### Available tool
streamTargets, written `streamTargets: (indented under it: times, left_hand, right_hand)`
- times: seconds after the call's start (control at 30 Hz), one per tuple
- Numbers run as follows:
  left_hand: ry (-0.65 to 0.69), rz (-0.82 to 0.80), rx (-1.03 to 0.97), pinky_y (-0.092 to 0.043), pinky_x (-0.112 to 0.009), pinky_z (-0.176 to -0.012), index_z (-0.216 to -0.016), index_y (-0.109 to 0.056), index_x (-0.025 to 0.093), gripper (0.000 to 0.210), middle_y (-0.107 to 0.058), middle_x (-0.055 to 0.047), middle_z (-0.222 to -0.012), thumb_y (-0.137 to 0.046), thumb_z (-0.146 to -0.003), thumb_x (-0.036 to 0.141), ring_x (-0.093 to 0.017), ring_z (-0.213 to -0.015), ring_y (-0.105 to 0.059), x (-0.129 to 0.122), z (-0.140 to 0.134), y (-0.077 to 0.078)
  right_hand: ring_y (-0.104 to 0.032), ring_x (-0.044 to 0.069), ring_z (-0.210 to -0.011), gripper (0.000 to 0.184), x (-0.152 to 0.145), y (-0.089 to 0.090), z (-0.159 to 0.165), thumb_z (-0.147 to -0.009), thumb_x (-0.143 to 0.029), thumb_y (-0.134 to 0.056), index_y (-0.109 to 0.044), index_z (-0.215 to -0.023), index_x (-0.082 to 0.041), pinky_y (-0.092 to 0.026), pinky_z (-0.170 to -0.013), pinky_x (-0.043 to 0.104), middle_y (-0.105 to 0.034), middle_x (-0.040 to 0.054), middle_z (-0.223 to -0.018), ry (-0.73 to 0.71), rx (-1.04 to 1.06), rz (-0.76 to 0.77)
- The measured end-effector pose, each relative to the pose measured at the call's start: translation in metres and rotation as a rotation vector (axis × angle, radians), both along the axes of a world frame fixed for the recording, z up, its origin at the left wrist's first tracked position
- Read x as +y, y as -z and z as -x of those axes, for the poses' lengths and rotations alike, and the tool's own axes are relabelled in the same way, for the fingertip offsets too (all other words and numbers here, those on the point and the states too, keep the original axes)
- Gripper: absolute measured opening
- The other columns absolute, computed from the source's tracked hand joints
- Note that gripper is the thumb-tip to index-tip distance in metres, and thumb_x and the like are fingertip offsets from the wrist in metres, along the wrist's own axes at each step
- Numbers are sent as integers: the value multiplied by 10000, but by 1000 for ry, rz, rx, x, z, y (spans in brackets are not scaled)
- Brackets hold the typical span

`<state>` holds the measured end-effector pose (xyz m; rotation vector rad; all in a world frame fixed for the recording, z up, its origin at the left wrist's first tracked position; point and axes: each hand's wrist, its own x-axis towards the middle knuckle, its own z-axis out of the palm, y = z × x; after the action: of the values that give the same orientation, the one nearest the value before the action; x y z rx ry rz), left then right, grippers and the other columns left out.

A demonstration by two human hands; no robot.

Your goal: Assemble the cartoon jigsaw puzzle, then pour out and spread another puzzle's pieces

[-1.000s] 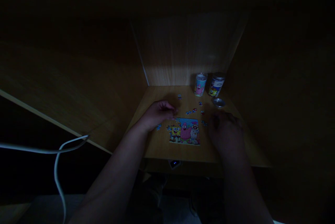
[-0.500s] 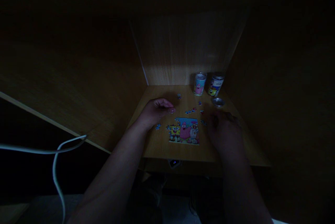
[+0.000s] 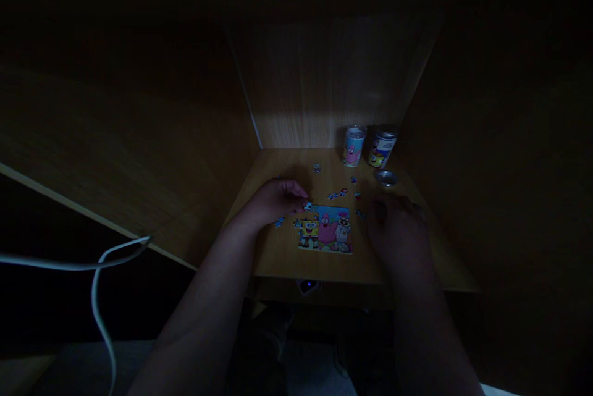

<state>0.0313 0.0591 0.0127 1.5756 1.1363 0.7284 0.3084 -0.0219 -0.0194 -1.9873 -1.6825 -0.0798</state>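
Puzzle [image 3: 327, 232] lies on the worktop [image 3: 296, 265], between the two hands, its top left corner not filled in. The left hand [image 3: 278, 198] pinches a small blue piece [image 3: 307, 206] by that corner. The right hand [image 3: 397, 223] curls near the right side, too dark to tell if it holds anything. Two cans [image 3: 353, 150] stand behind a silver lid [image 3: 386, 178].

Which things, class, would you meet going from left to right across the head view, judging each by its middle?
White cable → left hand → partly assembled puzzle → container with a pink figure → right hand.
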Motion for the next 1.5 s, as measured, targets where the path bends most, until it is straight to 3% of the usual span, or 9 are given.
streamTargets:
  times: [0.67, 1.0, 1.17, 1.33, 1.5]
  left_hand:
    - [7, -171, 219, -515, -269, -730, -866, -760, 198, 30, -760, 6, -835, -769, -851, 223, -147, -758, -669, 0, 0, 1]
    - [80, -323, 278, -544, -284, -755, -921, -785, 203, 64, -808, -10, -902, -741, -876, 220, -180, -838, -735, 1, 2, 4]
    - [134, -442, 330, -551, -297, -784, -966, -796, 216, 151, -818, -11, -951, -697, -886, 135, -184, -871, -751, 0, 5, 3]
    - [233, -506, 310, -564, -316, -846, -983, -801, 231, 161, -818, -14, -1000, -686, -925, 135, -184, -924, -752, -2, 10, -3]
    - [308, -536, 304, -574, -324, -886, -1001, -817, 235, 141, -828, -20, -1022, -718, -938, 157, -186, -956, -758, -2, 17, -5]
  right_hand:
    - [-666, 378, -1083, 298, -1, -1, 0, -1062, -356, -546, -756, -1165, -172, -512, -930, 500, -747, 199, -1167, -27, 8, -24]
    - [-657, 368, -1034, 248, -1, 4, -1, -1052, -350, -567, -753, -1080, -189, -521, -899, 514, -742, 200, -1093, -47, 32, -128]
    - [-675, 330, -1058, 178, 2, 0, 0, -1030, -272, -595, -763, -1063, -222, -521, -1021, 536, -771, 134, -1079, -258, 123, -248]
    - [-685, 291, -1123, 270, 3, -2, 7, -945, -96, -604, -795, -1066, -243, -544, -1055, 495, -790, 79, -1126, -578, 171, -190]
    - [-711, 272, -1105, 350, 4, 0, 9, -893, -29, -597, -811, -1078, -235, -550, -1074, 500, -814, 62, -1154, -668, 173, -172]
